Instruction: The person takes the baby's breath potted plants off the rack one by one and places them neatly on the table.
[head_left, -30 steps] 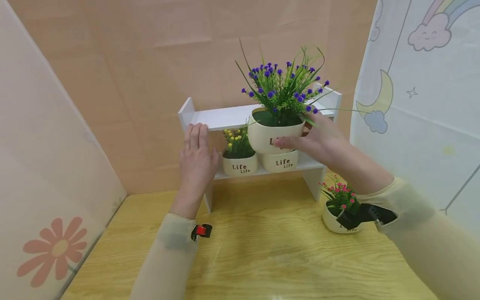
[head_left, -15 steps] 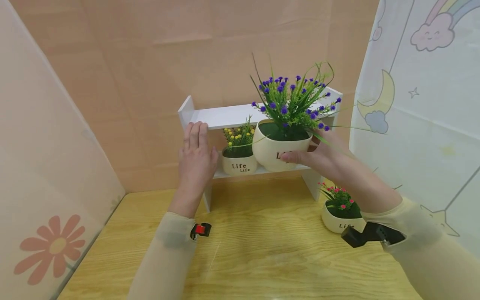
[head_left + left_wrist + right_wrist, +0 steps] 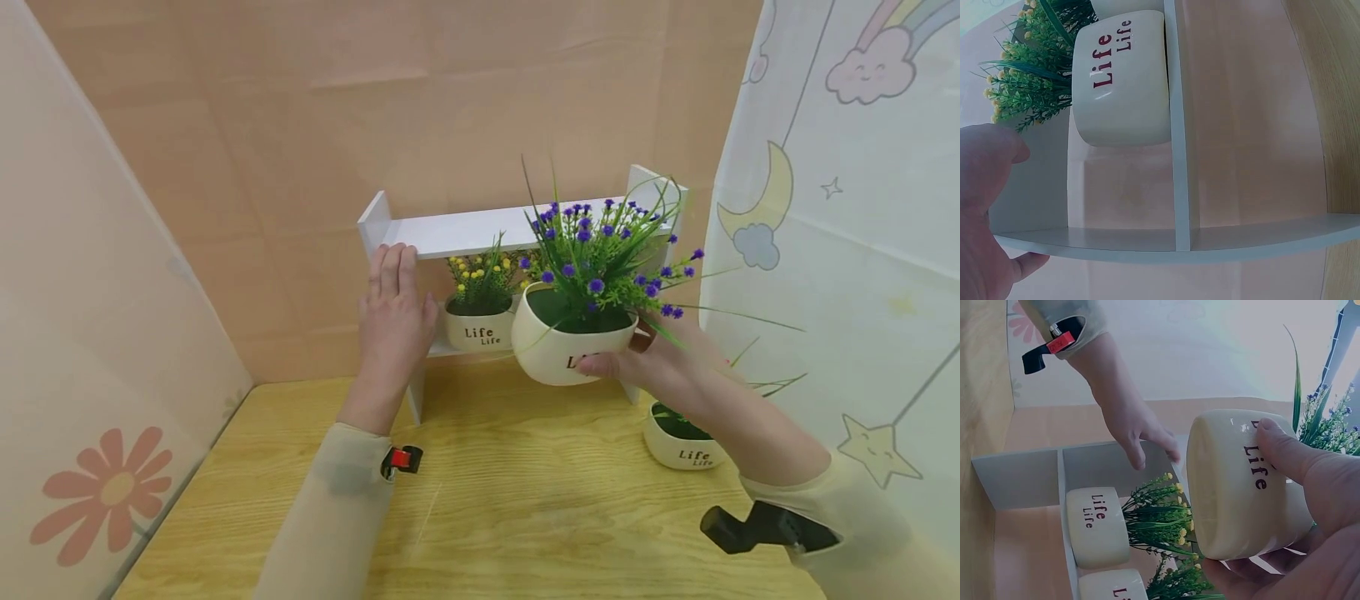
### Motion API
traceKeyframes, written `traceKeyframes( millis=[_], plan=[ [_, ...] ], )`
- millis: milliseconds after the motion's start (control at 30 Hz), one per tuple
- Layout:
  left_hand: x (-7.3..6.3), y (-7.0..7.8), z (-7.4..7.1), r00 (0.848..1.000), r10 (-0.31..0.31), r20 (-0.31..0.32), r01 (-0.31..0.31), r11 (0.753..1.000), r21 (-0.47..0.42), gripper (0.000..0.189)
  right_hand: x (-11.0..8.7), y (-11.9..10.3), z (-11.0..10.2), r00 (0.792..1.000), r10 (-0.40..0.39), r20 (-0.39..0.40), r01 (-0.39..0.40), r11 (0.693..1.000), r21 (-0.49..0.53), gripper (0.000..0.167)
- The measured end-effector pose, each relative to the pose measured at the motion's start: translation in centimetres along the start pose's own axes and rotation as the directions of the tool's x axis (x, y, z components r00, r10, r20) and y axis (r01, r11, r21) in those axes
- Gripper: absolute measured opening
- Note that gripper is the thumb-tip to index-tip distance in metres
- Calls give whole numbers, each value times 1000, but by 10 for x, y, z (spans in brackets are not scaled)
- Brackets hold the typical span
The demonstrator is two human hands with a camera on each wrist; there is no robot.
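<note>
You have the purple-flowered pot (image 3: pixel 555 343) in the air, in front of the right part of the shelf unit (image 3: pixel 465 232) and above the bench (image 3: pixel 525 500). Your right hand (image 3: pixel 667 354) grips it from the side, thumb on the lettered front and fingers round the back; its rim slopes down toward your right in the head view. Whether it touches the shelf or its neighbours, you can't tell from here.

Your left hand (image 3: pixel 393 321) isn't holding a pot: its fingers lie fairly straight on the shelf's front left corner, thumb on the inner side of the left side panel (image 3: pixel 1116 255).

Watch the smooth, glossy pot: a loose thumb could let it slip or tip further. The long grass blades (image 3: pixel 1297 394) could snag on the upper board or the yellow blooms, and a swing to your left could knock a pot on the shelf. Your right forearm passes over the pot on the bench (image 3: pixel 678 450), so a low elbow might brush its plant. A bump could also shift the shelf if your left hand came away.

Count four pots: one held, a yellow-flowered pot (image 3: pixel 480 329) and a second yellow-flowered pot (image 3: pixel 1113 586) on the lower board, one on the bench. There's one shelf unit, with two boards.
</note>
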State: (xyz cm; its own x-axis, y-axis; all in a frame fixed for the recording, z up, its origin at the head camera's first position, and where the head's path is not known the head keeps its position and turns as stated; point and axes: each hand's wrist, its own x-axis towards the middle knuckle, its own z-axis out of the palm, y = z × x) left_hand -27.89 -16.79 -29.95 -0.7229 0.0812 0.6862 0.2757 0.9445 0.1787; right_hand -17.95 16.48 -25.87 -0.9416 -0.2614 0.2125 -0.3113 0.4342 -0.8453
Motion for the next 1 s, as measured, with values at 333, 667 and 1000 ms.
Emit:
traceKeyframes(
  millis=[333, 667, 1000],
  plan=[
    [-2, -3, 2, 1000, 2, -8, -2, 1000, -1, 75, -16, 19, 7, 999, -43, -20, 44, 998, 42, 88],
    [-2, -6, 3, 1000, 18, -24, -18, 1000, 4, 75, -24, 53, 22, 997, -80, -5, 80, 993, 91, 80],
    [-2, -6, 4, 1000, 14, -17, -13, 1000, 23, 78, -15, 96, 43, 988, -156, -16, 157, 981, 117, 79]
  ],
)
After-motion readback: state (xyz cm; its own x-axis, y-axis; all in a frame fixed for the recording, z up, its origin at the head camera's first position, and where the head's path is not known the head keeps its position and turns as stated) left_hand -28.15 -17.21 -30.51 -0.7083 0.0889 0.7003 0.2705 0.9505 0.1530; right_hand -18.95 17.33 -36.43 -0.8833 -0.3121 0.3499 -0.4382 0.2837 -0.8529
